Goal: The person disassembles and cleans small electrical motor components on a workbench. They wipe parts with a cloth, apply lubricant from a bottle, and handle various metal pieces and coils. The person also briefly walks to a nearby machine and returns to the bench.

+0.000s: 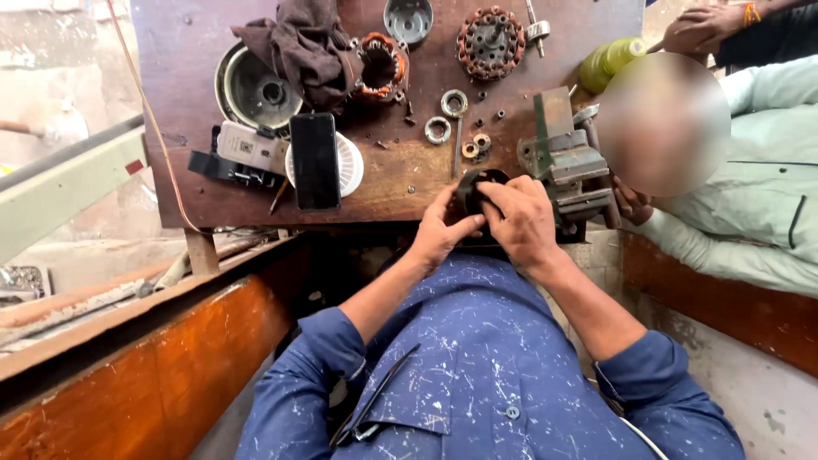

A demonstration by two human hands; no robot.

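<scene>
A worn, dark brown wooden desk [400,183] fills the upper half of the view, scratched and stained, with a pale wall and floor around it.

At its near edge, both hands meet on one dark, round metal part [474,189], ring-like with a hollow middle; most of it is hidden by the hands. The left hand [445,230] grips it from below and the left side, thumb pressed along its lower edge. The right hand [521,220] covers it from the right, fingers [492,192] curled over its top rim. Both sets of fingers are closed narrow around the part, which sits between the two palms just above the desk edge.

Just to the right stands one grey-green bench vise [564,162], nearly touching the right hand. Beyond the part lie about four small rings and washers [453,104], with loose screws scattered near them. Further back are two copper-wound stators [382,65], one round housing cap [407,19] and one large round metal shell [252,92] partly under one dark rag [294,47]. To the left lie one black phone [314,160] on a white round slotted cover [350,163] and one white box-like device [247,146]. A second person in a pale green top [767,187] sits at the right, beside a yellow-green bottle [608,61].
</scene>
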